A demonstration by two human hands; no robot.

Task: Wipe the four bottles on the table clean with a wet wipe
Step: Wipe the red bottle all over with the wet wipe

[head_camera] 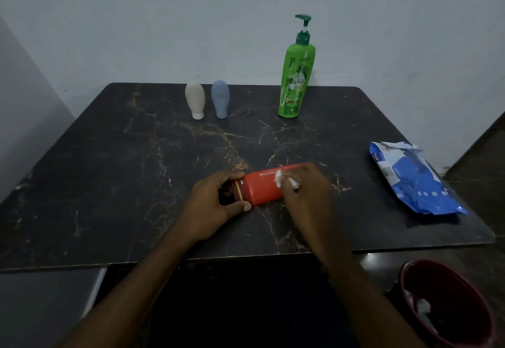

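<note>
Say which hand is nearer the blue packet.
Right. The right hand presses a wet wipe on the red bottle, left of the packet; the left hand grips the bottle's cap end, farther left.

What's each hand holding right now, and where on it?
Left hand grips the red bottle, lying on its side, at its dark capped end. Right hand holds a bunched white wipe, pressed on the bottle's body.
</note>
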